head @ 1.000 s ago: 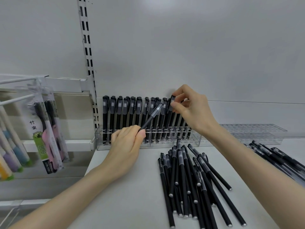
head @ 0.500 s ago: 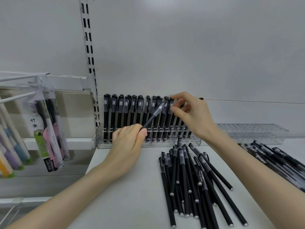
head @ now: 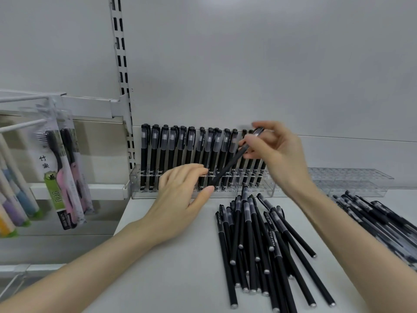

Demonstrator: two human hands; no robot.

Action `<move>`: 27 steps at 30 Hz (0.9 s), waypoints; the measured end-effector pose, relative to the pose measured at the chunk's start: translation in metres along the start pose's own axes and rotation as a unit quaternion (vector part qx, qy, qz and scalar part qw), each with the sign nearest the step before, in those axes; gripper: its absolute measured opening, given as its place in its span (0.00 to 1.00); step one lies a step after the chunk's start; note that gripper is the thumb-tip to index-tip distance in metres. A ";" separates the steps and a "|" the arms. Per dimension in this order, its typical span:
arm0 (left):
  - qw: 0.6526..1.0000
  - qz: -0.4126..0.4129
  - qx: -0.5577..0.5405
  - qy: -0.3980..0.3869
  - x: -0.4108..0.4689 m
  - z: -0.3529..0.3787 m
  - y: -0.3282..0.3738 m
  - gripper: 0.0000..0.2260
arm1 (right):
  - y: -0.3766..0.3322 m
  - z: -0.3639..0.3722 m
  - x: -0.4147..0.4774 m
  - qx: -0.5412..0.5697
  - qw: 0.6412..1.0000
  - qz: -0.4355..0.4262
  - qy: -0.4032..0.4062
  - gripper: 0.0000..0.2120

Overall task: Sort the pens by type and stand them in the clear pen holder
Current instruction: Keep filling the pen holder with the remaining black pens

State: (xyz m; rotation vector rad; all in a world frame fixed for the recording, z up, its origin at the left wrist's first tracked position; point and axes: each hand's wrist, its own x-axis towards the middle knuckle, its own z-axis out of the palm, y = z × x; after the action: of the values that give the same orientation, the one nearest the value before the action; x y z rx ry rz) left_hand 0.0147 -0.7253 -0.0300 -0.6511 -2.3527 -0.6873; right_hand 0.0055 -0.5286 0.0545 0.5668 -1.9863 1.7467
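Fingers (head: 246, 141) of right hand (head: 282, 154) pinch one pen (head: 228, 166); left hand (head: 180, 199) lies slack beside it.

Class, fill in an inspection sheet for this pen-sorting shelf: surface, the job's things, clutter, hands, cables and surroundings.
Surface: white shelf, flat.
Job's things: clear pen holder with a row of standing pens; loose pens piled in front; held pen tilted; second pile of pens at right; another clear holder, no pens seen in it.
Clutter: nothing seen.
Hands: right hand pinches the held pen; left hand open by its lower end.
Cables: nothing seen.
Surroundings: packaged toothbrushes hanging left; slotted upright.
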 end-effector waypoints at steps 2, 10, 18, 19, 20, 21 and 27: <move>0.999 0.007 0.039 -0.004 -0.003 0.002 -0.004 0.24 | 0.000 -0.009 0.007 -0.076 0.994 -0.043 0.060 0.13; 0.991 0.020 0.127 -0.046 -0.006 0.004 -0.006 0.24 | 0.011 -0.011 0.024 -0.182 0.971 -0.119 0.099 0.11; 0.990 0.027 0.135 -0.035 -0.005 0.005 -0.007 0.24 | 0.029 -0.004 0.025 -0.199 0.973 -0.109 0.046 0.09; 0.990 0.027 0.133 -0.033 -0.005 0.005 -0.007 0.24 | 0.032 -0.004 0.025 -0.201 0.973 -0.110 0.041 0.08; 0.990 0.027 0.132 -0.032 -0.005 0.005 -0.007 0.24 | 0.033 -0.004 0.024 -0.201 0.973 -0.111 0.039 0.08; 0.991 0.026 0.131 -0.031 -0.005 0.005 -0.007 0.24 | 0.034 -0.005 0.025 -0.200 0.973 -0.110 0.039 0.09; 0.992 0.024 0.124 -0.022 -0.005 0.006 -0.006 0.24 | 0.032 -0.004 0.029 -0.208 0.971 -0.113 0.037 0.10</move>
State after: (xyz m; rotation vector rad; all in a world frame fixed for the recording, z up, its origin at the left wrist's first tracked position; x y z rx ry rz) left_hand 0.0123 -0.7279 -0.0392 -0.6146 -2.4030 -0.3536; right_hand -0.0360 -0.5216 0.0455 0.5478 -2.0612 1.1552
